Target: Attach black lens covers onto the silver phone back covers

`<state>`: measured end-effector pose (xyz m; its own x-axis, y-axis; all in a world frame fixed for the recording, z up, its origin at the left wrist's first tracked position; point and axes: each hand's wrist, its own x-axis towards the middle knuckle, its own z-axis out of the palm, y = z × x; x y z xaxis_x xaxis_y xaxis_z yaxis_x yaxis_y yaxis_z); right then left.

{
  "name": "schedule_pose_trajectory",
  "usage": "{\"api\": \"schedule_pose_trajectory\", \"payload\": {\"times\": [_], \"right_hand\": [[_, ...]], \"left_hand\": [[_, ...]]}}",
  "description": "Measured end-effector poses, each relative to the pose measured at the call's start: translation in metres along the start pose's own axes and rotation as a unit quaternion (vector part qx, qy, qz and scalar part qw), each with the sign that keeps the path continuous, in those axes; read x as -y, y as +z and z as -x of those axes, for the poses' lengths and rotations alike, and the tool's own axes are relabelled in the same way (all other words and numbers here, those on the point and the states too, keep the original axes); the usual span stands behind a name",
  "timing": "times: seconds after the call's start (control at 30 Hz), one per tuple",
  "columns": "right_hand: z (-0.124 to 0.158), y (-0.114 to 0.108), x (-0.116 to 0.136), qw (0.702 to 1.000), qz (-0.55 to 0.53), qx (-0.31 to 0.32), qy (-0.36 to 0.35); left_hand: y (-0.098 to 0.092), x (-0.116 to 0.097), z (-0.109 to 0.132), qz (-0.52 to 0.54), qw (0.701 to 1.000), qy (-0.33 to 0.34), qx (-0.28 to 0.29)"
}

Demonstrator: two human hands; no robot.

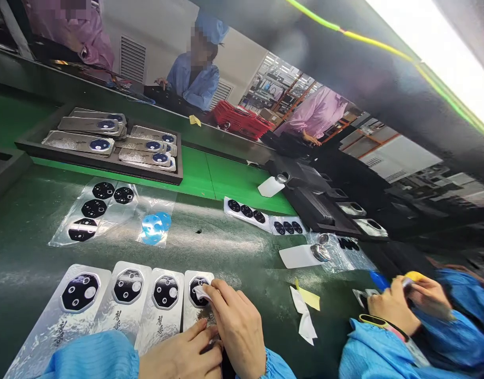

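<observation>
Four silver phone back panels (125,300) lie in a row on the dark green bench mat (210,247), each with a black octagonal camera plate. My right hand (237,321) is shut on a white wipe (202,292), pressing it against the camera plate of the rightmost panel (198,310). Below it, my left hand (182,350) holds the lower part of that same panel. My right hand hides much of the panel's surface. A blue sleeve (91,360) covers my left forearm.
A black tray (107,171) of silver panels stands ahead. Plastic sheets hold black lens discs (95,208) and blue film discs (155,227). White wipes (303,316) lie to the right. There, a co-worker's hands (407,302) work with a small part. A red basket (239,120) stands farther away.
</observation>
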<state>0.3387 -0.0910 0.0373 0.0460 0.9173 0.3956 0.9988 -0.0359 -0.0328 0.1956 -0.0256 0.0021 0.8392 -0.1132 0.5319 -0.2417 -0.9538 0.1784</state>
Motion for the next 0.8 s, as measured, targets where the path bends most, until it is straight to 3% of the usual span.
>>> {"api": "schedule_pose_trajectory", "payload": {"times": [0.2,0.8], "right_hand": [[-0.0001,-0.0012,-0.0001,1.000,0.009,0.004,-0.007],[0.0022,-0.0006,0.0022,1.000,-0.003,0.002,0.001]], "left_hand": [[0.0073,-0.0008,0.0029,-0.005,1.000,0.000,0.009],[0.0061,-0.0013,0.0036,-0.002,1.000,0.000,0.009]]}}
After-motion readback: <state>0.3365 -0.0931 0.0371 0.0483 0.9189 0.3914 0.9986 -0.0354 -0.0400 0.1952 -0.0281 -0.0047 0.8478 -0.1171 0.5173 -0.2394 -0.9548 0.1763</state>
